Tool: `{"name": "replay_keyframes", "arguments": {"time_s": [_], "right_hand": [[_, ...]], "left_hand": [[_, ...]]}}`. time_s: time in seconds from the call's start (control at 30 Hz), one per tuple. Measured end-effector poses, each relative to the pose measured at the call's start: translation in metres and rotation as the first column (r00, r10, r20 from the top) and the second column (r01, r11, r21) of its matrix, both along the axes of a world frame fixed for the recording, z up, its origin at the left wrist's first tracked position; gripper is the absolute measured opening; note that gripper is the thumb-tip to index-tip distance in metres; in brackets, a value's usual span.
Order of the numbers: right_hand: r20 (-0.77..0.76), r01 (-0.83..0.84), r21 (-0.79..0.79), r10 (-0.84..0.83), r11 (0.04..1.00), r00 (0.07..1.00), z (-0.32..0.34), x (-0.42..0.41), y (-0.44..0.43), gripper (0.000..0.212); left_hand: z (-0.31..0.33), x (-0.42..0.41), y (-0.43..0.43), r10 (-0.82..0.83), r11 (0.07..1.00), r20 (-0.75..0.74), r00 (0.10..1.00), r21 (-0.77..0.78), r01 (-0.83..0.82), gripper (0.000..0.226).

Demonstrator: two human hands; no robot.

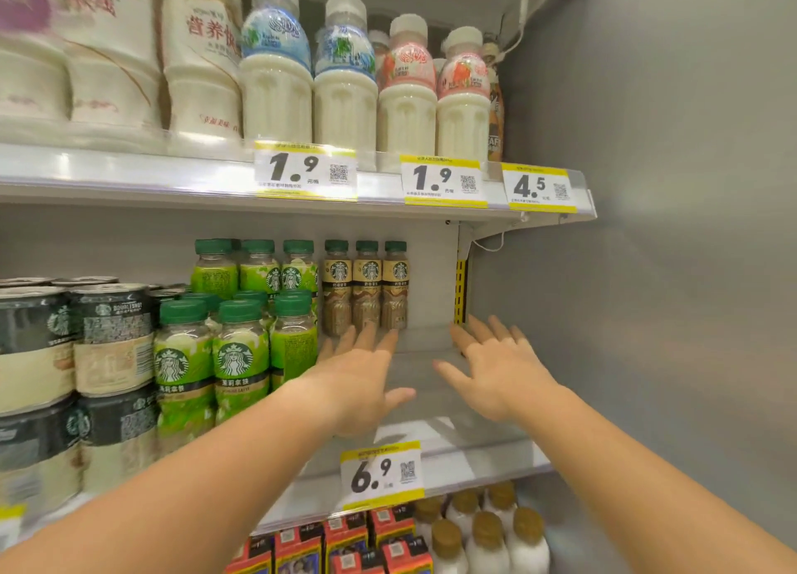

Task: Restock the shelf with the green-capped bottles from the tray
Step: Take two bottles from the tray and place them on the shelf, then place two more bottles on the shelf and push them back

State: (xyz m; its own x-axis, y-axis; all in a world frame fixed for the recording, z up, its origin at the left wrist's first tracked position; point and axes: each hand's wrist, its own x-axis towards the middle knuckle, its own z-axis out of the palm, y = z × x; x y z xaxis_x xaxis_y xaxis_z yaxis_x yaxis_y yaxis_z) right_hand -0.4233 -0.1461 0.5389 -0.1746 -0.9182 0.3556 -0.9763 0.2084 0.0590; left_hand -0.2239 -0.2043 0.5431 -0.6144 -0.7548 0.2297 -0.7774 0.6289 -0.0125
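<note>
Left hand (366, 375), right hand (496, 370) spread over shelf (474, 452); 3 green-capped bottles (366, 288) behind.

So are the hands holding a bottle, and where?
No, nothing is held. The left hand and right hand are both open, reaching over the shelf.

Rear green-capped bottles (258, 267) stand half hidden behind those in front — top-left white packs (64, 47) are blurred.

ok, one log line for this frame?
left hand: open, empty | right hand: open, empty | both over bare shelf beside brown bottles
</note>
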Motion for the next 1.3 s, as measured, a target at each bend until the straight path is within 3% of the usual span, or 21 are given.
{"name": "replay_keyframes", "arguments": {"time_s": [0.33, 0.47, 0.63, 0.83, 1.0, 1.17, 1.3], "right_hand": [[0.048, 0.083, -0.063, -0.080, 0.995, 0.996, -0.051, 0.062, 0.123, 0.071], [-0.020, 0.085, -0.055, -0.086, 0.995, 0.996, -0.100, 0.089, 0.161, 0.082], [-0.007, -0.020, -0.002, 0.020, 1.000, 1.000, -0.186, 0.093, 0.177, 0.075], [0.057, -0.120, 0.136, 0.113, 0.983, 0.992, -0.307, 0.076, 0.179, 0.070], [0.164, -0.225, 0.316, 0.180, 0.922, 0.970, -0.417, 0.074, 0.189, 0.069], [0.326, -0.309, 0.465, 0.165, 0.829, 0.931, -0.501, 0.072, 0.193, 0.069], [0.446, -0.299, 0.530, 0.039, 0.794, 0.894, -0.553, 0.066, 0.189, 0.076]], "left_hand": [[-0.037, 0.056, 0.067, -0.233, 0.955, 0.023, 0.972, -0.183, 0.234, 0.086], [-0.083, 0.092, 0.087, -0.301, 0.908, 0.056, 0.952, -0.288, 0.304, 0.093], [-0.172, 0.127, 0.108, -0.315, 0.897, 0.087, 0.945, -0.298, 0.326, 0.082], [-0.312, 0.139, 0.134, -0.280, 0.948, 0.119, 0.953, -0.121, 0.293, 0.076], [-0.429, 0.152, 0.159, -0.225, 0.970, 0.180, 0.958, 0.128, 0.204, 0.076], [-0.512, 0.178, 0.167, -0.055, 0.937, 0.066, 0.996, 0.348, 0.028, 0.085], [-0.559, 0.205, 0.169, 0.175, 0.838, -0.057, 0.983, 0.532, -0.118, 0.097]]}}
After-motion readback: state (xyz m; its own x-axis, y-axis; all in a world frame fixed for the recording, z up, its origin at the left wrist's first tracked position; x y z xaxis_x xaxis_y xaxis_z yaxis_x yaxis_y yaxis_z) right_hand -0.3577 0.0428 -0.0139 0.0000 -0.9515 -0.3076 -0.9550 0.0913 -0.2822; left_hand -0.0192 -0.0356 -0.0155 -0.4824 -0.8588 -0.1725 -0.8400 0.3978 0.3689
